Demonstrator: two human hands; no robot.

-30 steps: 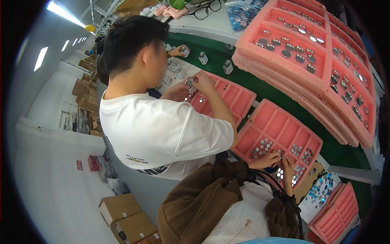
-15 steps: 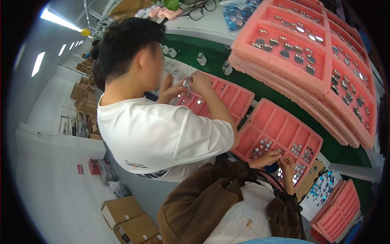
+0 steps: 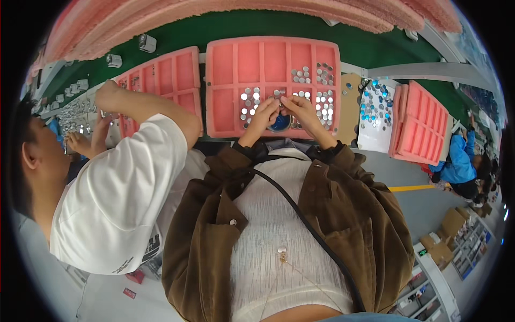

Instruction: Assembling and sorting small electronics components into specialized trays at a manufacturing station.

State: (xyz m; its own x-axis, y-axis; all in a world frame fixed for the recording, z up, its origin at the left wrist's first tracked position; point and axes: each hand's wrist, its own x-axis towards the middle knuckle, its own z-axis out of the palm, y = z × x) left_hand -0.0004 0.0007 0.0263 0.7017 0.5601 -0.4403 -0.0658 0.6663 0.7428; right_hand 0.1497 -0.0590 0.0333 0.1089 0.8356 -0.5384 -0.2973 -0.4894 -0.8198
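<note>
My left hand (image 3: pixel 263 118) and my right hand (image 3: pixel 303 111) meet above the near edge of a pink compartment tray (image 3: pixel 221 86). The fingers of both are pinched, fingertips almost touching; whatever sits between them is too small to make out. Just below and between the hands is a round dark-blue dish (image 3: pixel 280 124), partly covered by my fingers. Small round silver discs (image 3: pixel 324 105) lie in several compartments around my hands, on both sides and at the right. The compartments at the far left of the tray hold none.
At my left a person in a white shirt (image 3: pixel 123 188) reaches over another pink tray (image 3: pixel 185 70). To my right, blue and silver discs (image 3: pixel 375 102) lie on a white sheet, beside stacked pink trays (image 3: pixel 421 123). More stacked pink foam (image 3: pixel 225 13) overhangs the far side of the green bench (image 3: pixel 177 40).
My view has swung right and down, so the tray and my hands now sit in the centre and the co-worker at the left. My hands stay close together over the tray.
</note>
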